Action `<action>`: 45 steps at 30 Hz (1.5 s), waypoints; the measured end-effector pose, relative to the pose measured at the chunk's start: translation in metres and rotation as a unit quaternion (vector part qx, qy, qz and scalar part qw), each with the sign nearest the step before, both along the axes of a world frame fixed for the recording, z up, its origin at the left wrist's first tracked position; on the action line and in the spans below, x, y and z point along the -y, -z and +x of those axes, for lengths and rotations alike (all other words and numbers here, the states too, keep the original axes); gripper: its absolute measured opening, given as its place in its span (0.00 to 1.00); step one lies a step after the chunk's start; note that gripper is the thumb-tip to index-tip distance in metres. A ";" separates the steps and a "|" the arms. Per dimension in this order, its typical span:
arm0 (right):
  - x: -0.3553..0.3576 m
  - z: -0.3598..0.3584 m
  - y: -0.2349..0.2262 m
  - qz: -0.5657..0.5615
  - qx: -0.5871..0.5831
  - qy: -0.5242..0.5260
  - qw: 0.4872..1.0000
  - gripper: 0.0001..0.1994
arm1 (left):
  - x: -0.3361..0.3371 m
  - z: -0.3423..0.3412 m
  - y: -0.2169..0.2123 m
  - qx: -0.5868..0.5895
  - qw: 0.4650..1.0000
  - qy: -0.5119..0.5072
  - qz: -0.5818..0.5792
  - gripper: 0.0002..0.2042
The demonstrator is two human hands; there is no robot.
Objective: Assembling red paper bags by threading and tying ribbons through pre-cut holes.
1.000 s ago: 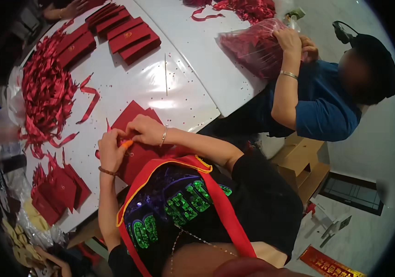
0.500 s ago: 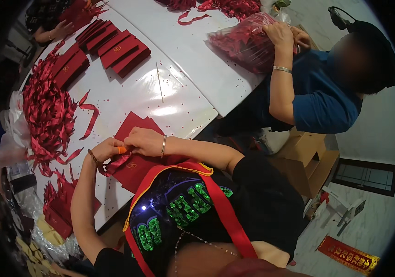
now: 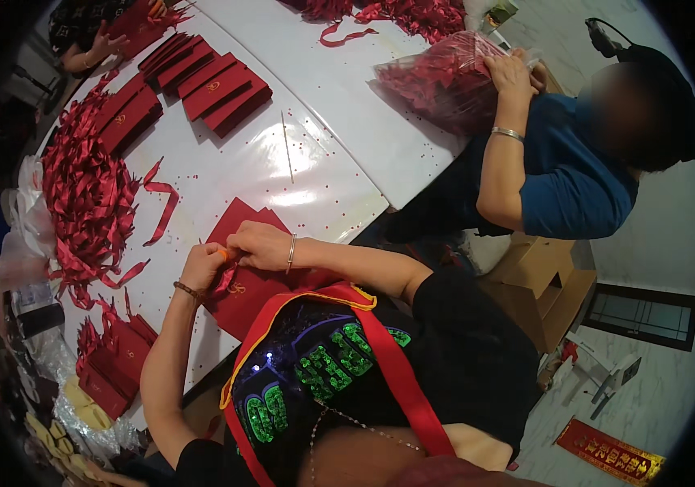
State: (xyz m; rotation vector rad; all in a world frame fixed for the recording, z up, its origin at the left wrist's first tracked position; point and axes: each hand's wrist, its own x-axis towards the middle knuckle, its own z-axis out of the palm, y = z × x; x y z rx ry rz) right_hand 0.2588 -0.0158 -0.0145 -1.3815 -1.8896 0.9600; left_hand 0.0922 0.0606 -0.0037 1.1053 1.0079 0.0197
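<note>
A dark red paper bag [image 3: 238,307] with a small gold emblem lies at the near table edge against my apron, over other red paper [image 3: 235,213]. At its upper edge, my left hand [image 3: 203,269] is closed on a shiny red ribbon [image 3: 226,280]; an orange band wraps one of its fingers. Close beside it, my right hand [image 3: 260,246] pinches at the same spot, fingers bent down. The ribbon seems to run between both hands, though the fingertips hide where it meets the bag.
A heap of red ribbons [image 3: 92,195] spreads along the left. Stacked red bags [image 3: 221,89] lie farther back, more bags [image 3: 116,365] at near left. At right, a person in blue [image 3: 574,170] grips a plastic bag of red ribbons [image 3: 441,81]. Another person's hand [image 3: 104,49] shows far left.
My left hand has moved slightly right and its wrist has turned; less ribbon hangs below it. My right hand stays nearly in place. The far-left person's hand has spread its fingers.
</note>
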 end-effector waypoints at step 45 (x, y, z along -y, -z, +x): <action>0.030 -0.028 0.016 -0.172 -0.277 0.041 0.945 0.26 | -0.049 -0.012 -0.008 -0.065 0.957 -0.201 0.197 0.13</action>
